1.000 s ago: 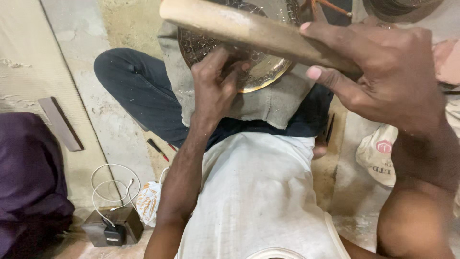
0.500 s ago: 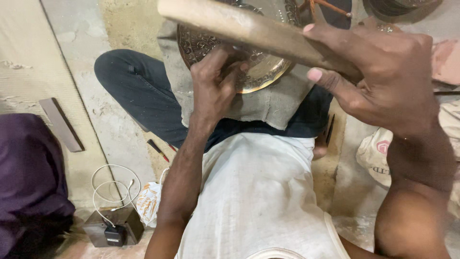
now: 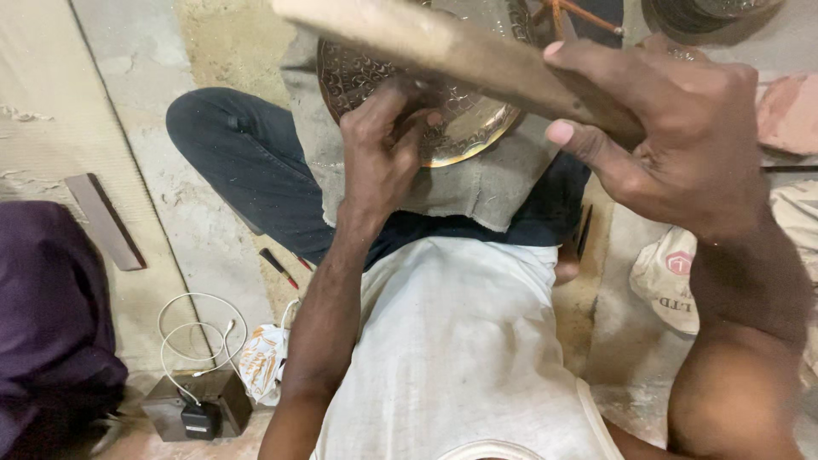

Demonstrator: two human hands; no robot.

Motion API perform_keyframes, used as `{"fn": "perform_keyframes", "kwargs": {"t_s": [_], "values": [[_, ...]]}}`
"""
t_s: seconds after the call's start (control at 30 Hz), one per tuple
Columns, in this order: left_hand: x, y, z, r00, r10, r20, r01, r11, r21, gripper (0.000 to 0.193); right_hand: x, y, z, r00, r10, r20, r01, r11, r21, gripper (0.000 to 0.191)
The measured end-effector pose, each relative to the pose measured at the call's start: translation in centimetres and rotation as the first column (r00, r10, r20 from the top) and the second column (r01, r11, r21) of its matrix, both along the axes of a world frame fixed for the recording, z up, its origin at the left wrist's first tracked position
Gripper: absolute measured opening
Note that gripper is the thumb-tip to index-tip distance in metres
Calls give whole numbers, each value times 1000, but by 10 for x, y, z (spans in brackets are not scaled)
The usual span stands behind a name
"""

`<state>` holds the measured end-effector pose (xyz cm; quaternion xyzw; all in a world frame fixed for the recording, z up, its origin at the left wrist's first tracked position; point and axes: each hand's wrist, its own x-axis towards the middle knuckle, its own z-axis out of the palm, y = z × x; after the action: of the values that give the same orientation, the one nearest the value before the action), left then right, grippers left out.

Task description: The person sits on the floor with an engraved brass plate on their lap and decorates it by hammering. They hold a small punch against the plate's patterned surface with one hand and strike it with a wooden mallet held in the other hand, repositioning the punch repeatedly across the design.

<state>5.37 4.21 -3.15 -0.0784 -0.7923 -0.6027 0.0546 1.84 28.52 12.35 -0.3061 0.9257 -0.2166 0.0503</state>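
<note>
A round engraved brass plate (image 3: 467,128) rests on a grey cloth (image 3: 477,192) over my lap. My left hand (image 3: 383,153) presses down on the plate, fingers pinched around something thin that I cannot make out. My right hand (image 3: 682,145) is raised close to the camera at the upper right, closed around a thick wooden handle (image 3: 443,47) that slants up to the left across the plate. The handle's head is out of view.
My dark trouser leg (image 3: 239,162) stretches left across the concrete floor. A white cable (image 3: 200,332) and a dark charger box (image 3: 196,409) lie at the lower left, beside a purple cloth (image 3: 51,324). A flat metal strip (image 3: 106,221) lies at left. A printed sack (image 3: 673,277) sits at right.
My right hand with the wooden handle has shifted slightly. My left hand stays on the plate.
</note>
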Motion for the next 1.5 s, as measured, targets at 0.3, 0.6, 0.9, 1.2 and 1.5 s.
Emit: {"fn": "perform_keyframes", "kwargs": {"t_s": [0.3, 0.6, 0.9, 1.2, 1.5], "values": [[-2, 2, -4, 999, 46, -23, -45, 999, 27, 31, 0, -1, 13, 992, 33, -122, -41, 997, -64, 45], [-3, 0, -6, 992, 86, -94, -76, 991, 111, 30, 4, 12, -5, 993, 52, -108, -65, 991, -116, 51], [-17, -11, -6, 982, -141, -123, 125, 984, -127, 24, 15, 19, -42, 987, -50, -150, 8, 963, -271, 61], [-12, -10, -12, 978, -139, -156, 120, 985, -123, 35, 15, 7, -25, 996, -62, -58, 51, 982, -180, 53], [-16, -9, -5, 984, -139, -113, 123, 984, -132, 24, 35, 8, -36, 980, -191, 48, 196, 915, -351, 47]]}}
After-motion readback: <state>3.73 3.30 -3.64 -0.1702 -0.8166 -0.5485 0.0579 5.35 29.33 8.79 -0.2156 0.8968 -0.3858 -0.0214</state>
